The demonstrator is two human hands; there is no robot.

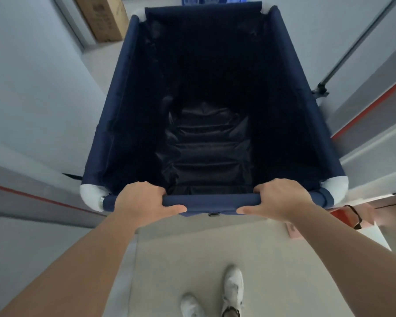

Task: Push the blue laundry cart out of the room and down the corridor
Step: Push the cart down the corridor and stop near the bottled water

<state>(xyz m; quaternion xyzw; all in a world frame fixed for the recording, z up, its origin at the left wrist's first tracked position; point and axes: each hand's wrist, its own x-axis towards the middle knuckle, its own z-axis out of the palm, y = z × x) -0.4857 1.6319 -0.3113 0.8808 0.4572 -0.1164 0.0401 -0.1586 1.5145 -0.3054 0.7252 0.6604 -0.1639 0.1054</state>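
Left hand [142, 200] and right hand [281, 200] wrapped around near rail of blue laundry cart [124, 88]. Dark padded bundle [206, 152] inside. White shoes [232, 289] on floor behind.

We see a navy blue laundry cart [124, 92] with white corner caps [90, 196] and a black lining. Our shoes [233, 287] are white, and a brown cardboard box [101, 17] stands on the grey floor [192, 252].

faint print on cardboard box [105, 17], too blurred to read
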